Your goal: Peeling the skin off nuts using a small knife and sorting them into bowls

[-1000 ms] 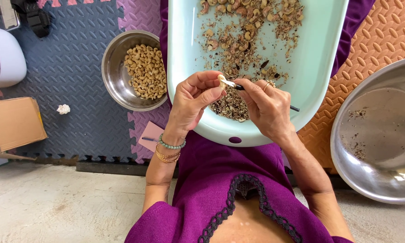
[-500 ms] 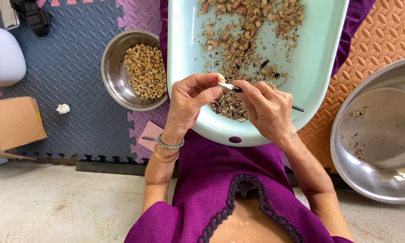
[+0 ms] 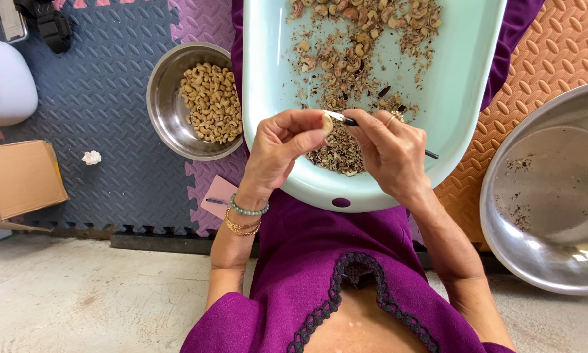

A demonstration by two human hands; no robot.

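Both hands work over the pale green tray [image 3: 268,98] on her lap. One cashew [image 3: 327,123] sits pinched at the fingertips of the left hand [image 3: 277,153], held above a heap of husks [image 3: 338,151]. Her right hand [image 3: 392,153] grips a thin knife [image 3: 343,118], its tip touching the nut. Peeled cashews fill the steel bowl [image 3: 166,127] to her left.

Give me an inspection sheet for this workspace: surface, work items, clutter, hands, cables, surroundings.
Surface: foam floor mat, concrete below it.
Job's things: pale green tray with nuts and shell scraps; nut; small knife; steel bowl of peeled nuts; large steel bowl, nearly bare.
Clutter: cardboard box, white crumpled scrap, pink card.
Hands: left hand pinches the nut; right hand holds the knife against it.
Cables: nothing seen.
Surroundings: white container at left.
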